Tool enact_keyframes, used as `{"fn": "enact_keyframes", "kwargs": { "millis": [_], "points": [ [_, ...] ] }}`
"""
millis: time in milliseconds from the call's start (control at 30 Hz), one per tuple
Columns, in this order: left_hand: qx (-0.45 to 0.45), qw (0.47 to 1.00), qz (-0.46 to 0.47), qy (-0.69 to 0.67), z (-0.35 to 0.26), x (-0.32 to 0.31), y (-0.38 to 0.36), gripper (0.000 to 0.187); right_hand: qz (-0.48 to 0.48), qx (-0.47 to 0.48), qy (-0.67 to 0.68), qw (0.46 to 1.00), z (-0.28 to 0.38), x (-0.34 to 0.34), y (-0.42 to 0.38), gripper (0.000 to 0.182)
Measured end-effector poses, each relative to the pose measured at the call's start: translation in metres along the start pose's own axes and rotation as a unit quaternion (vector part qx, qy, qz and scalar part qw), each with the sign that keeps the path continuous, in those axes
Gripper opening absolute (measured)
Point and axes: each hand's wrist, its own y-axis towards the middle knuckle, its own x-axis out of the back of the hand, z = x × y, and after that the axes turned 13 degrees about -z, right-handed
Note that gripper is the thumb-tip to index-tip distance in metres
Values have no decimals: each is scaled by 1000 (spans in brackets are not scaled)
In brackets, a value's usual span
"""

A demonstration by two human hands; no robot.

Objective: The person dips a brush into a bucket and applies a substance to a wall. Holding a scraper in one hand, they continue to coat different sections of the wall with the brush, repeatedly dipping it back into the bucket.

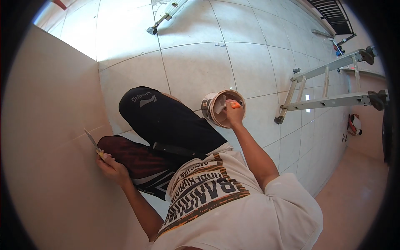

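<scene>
My left hand [111, 167] is closed around the yellowish handle of a putty knife [92, 139], close beside the wall at the left. Its thin flat blade points up and away from me, along the wall. My right hand [234, 113] reaches over the rim of a round bucket [208, 109] on the floor. Gripped in it is an orange-handled tool [235, 105], whose working end is down inside the bucket and mostly hidden. Pale, pasty material [221, 105] shows in there beside my fingers, and the bucket's inner wall is smeared pinkish.
An aluminium ladder [325, 103] stands to the right of the bucket. The foot of another metal frame [160, 23] rests on the tiled floor [200, 62] ahead. A plain wall [54, 104] runs along my left side. Farther right, a small bundle [355, 125] lies near the far wall.
</scene>
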Motion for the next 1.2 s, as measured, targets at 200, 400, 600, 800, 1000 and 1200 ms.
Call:
{"fn": "enact_keyframes", "kwargs": {
  "millis": [200, 400, 600, 800, 1000, 1200],
  "points": [
    [9, 1000, 1, 8, 2, -2, 4, 36, 3, -68, 119, 991, 32, 53, 0, 20],
    [11, 1000, 1, 12, -2, -5, 4, 36, 27, -93, 176, 980, 39, 85, 5, 25],
    [-3, 1000, 2, 7, -8, -7, 5, 35, 21, -107, 147, 983, 26, 52, 5, 25],
    [-3, 1000, 3, -7, -5, -7, 2, 35, -12, -34, 41, 999, -22, -14, 8, 20],
    [13, 1000, -2, -5, -5, -5, -1, 35, -37, 43, -92, 994, -16, -10, 10, 18],
    [12, 1000, -6, 3, -8, -5, 0, 36, 22, -86, 119, 989, 17, 41, 1, 18]
  ]
}}
